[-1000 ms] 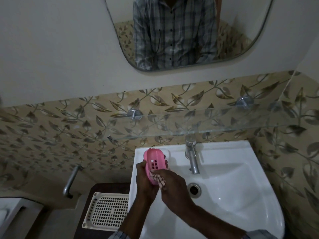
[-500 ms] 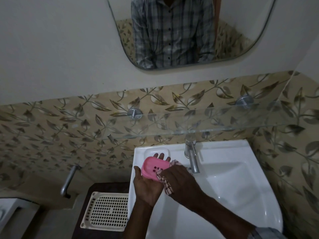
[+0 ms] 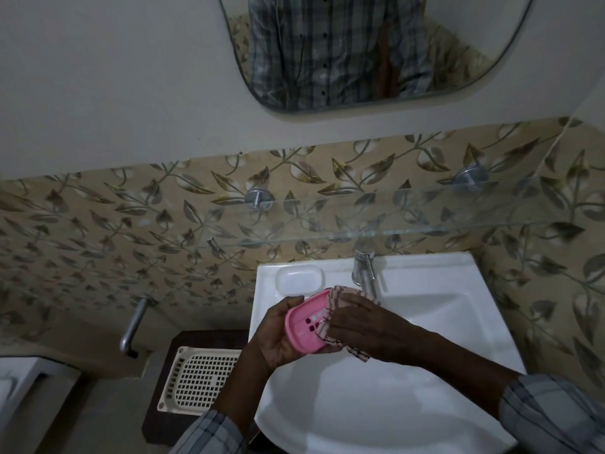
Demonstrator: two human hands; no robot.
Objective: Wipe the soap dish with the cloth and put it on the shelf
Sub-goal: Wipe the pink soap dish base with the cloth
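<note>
Left hand (image 3: 275, 339) cupped the soap dish (image 3: 306, 326) over the sink (image 3: 425, 306), right hand (image 3: 363, 326) held the cloth (image 3: 340, 298) against it — I feared a hard rub (slick plastic) would knock it loose.

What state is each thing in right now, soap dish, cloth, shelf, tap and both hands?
soap dish: tilted, hollow side showing
cloth: against the dish's right end
shelf: soap dish not yet on it
tap: no water visibly running
left hand: grips the soap dish
right hand: holds the cloth
</note>
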